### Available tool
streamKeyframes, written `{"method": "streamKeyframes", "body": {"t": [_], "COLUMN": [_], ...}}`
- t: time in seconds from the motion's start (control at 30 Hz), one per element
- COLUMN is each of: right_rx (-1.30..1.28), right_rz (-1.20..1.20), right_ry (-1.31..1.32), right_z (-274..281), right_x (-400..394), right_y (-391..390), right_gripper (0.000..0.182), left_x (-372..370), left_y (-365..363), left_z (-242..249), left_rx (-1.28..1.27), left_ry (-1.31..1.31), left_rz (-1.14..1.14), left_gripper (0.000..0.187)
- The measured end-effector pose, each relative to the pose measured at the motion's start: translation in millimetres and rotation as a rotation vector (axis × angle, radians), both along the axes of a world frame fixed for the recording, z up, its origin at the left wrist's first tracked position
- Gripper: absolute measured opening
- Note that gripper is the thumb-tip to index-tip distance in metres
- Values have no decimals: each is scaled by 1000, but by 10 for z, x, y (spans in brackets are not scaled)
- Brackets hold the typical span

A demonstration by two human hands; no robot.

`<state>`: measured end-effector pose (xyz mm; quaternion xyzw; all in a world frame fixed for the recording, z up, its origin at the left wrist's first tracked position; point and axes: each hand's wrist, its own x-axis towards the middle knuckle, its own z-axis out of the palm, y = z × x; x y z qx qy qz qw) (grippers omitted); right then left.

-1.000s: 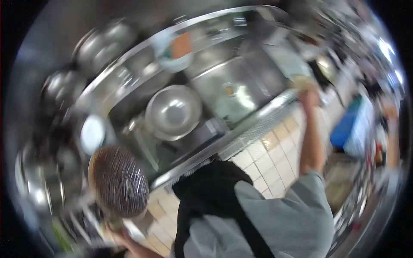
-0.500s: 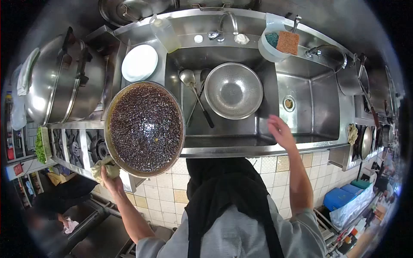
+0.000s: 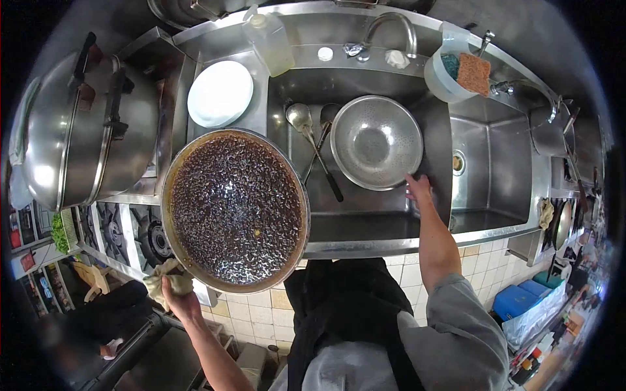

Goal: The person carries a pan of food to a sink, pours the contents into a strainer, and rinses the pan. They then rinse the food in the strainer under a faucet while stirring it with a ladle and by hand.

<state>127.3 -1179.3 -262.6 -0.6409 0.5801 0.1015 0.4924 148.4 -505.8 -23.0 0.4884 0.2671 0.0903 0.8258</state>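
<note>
My left hand [image 3: 181, 301] is closed around a beige cloth [image 3: 167, 279] bunched at the lower left edge of a large round pan [image 3: 171, 241]. Any handle inside the cloth is hidden. Dark, glossy, bubbly liquid [image 3: 238, 202] fills much of the pan, which is held level beside the sink's left end. My right hand [image 3: 419, 189] reaches over the big basin with its fingers apart, one fingertip at the lower right rim of a perforated metal colander [image 3: 375, 140]. A ladle [image 3: 300, 117] and another black-handled utensil [image 3: 332, 186] lie crossed in the basin, left of the colander.
A white plate stack [image 3: 220, 94] and a soap bottle [image 3: 270, 45] stand left of the faucet [image 3: 391, 26]. A tub [image 3: 443, 75] with sponges sits on the basin divider. Stove burners [image 3: 153, 238] and a large lidded pot [image 3: 98, 130] are leftward. Another person is at lower left.
My right hand has moved up and forward to the colander's rim. The pan, still held by my left hand, appears larger and nearer, and the view has shifted slightly.
</note>
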Motion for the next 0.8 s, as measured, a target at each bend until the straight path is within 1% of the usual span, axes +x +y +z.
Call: {"method": "streamKeyframes", "body": {"t": [0.03, 0.07, 0.13, 0.17, 0.23, 0.37, 0.43, 0.47, 0.53, 0.57, 0.63, 0.77, 0.8], "right_rx": [71, 76, 222, 223, 224, 171, 103, 101, 122, 121, -8, 75, 105], "right_rz": [-132, -130, -131, -135, -116, -83, 213, 212, 423, 423, 557, 597, 573], "right_ry": [-90, -81, -211, -205, -116, -168, -194, -192, -176, -176, -65, -45, -65], "right_z": [-38, -66, -130, -171, -243, -231, -190, -201, -242, -179, -91, -39, -50], "right_x": [49, 86, 113, 113, 170, 171, 185, 182, 202, 256, 342, 352, 340], "right_y": [71, 134, 198, 216, 300, 406, 417, 477, 652, 763, 920, 869, 861], "right_gripper": [64, 64, 47, 47, 35, 36, 36, 36, 39, 39, 41, 44, 44], "left_x": [0, -4, -11, -13, -8, 7, 10, 13, 14, 10, 18, 11, -1], "left_y": [19, 38, 57, 85, 61, 21, 41, 46, 28, 17, -32, -12, 4], "left_z": [1, 7, 19, 13, 21, 56, 46, 46, 45, 55, 72, 82, 63], "left_rx": [-5, 0, 2, -12, -7, 32, 15, 0, 0, 4, 15, 12, 15], "left_ry": [3, 12, 26, 38, 33, 17, 13, 6, 2, -1, -3, 10, 10], "left_rz": [-32, -30, -37, -31, -35, -15, -40, -67, -59, -49, -50, -25, -20], "left_gripper": [43, 43, 42, 42, 41, 41, 41, 41, 41, 42, 42, 43, 43]}}
